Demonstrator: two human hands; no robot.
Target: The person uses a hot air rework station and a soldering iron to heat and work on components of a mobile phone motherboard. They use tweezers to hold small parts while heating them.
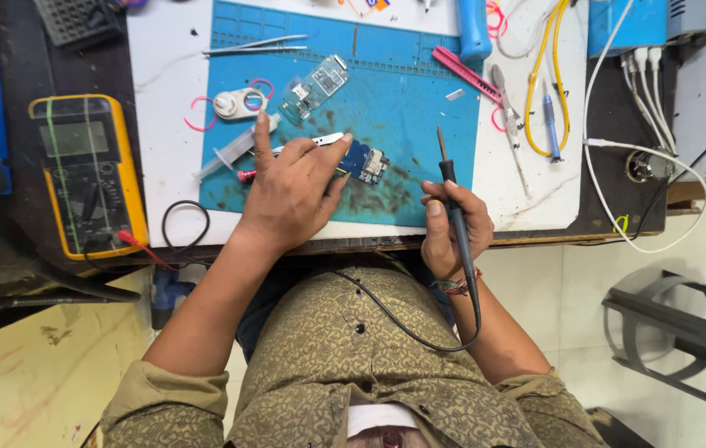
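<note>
— What is on the bench?

— A person's left hand (291, 195) rests on a blue work mat (403, 108), fingers spread and pressing a small blue circuit board (361, 160) near the mat's front edge. The right hand (451, 228) is closed around a black soldering iron (451, 195), tip raised just right of the board, not touching it.

— And around them?

— A second, greenish circuit board (313, 87) lies behind the left hand, a syringe (233, 149) beside it, tweezers (258, 46) farther back. A yellow multimeter (87, 174) sits well to the left; yellow and white cables (548, 83) crowd the right.
</note>
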